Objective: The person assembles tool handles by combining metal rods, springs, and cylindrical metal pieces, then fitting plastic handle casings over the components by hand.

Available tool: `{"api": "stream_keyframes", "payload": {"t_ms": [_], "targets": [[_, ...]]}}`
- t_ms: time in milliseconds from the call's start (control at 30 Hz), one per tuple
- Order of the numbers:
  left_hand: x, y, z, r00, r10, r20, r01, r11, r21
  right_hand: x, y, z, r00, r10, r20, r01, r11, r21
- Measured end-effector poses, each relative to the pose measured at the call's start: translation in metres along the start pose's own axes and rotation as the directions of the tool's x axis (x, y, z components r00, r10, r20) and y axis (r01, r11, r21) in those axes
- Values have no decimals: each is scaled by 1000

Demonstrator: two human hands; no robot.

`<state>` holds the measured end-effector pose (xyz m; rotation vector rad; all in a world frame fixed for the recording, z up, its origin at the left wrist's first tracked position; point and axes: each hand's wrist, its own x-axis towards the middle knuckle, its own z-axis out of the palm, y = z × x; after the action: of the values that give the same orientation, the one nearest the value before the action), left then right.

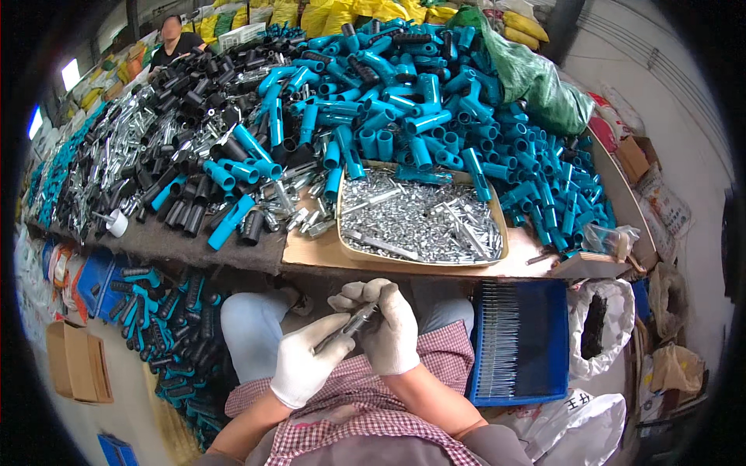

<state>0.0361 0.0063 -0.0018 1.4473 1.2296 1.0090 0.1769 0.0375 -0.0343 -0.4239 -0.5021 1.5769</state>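
Both my hands wear white gloves and meet above my lap, close to the near edge of the bench. My left hand (305, 366) is closed around the lower end of a slim silver metal piece (357, 321), which slants up to the right. At its upper end, the fingers of my right hand (391, 330) are curled and pressed together on it, hiding the tip. Beyond my hands, a shallow cream tray (420, 262) holds many small shiny metal pins and a few longer metal strips. Teal tubular plastic parts (388, 101) are heaped behind the tray.
Black tubes (194, 89) and loose metal pieces (116, 140) cover the bench's left. Teal-and-black handles (155, 326) pile up on the floor at left. To my right stand a blue crate (548, 342) with rows of metal rods and a white sack (622, 299). A person (172, 46) is far left.
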Motion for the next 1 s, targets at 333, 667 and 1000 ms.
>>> {"api": "stream_keyframes", "payload": {"t_ms": [333, 667, 1000], "targets": [[-39, -18, 5, 900, -384, 204, 430, 859, -279, 53, -172, -79, 752, -659, 11, 659, 751, -19], [-16, -10, -4, 964, -172, 202, 202, 969, -144, 95, -137, -59, 830, -196, 523, 230, -734, -639], [-14, -24, -11, 969, -117, 216, 125, 992, -24, -2, -158, -115, 889, -235, 392, 343, -223, -912]]}}
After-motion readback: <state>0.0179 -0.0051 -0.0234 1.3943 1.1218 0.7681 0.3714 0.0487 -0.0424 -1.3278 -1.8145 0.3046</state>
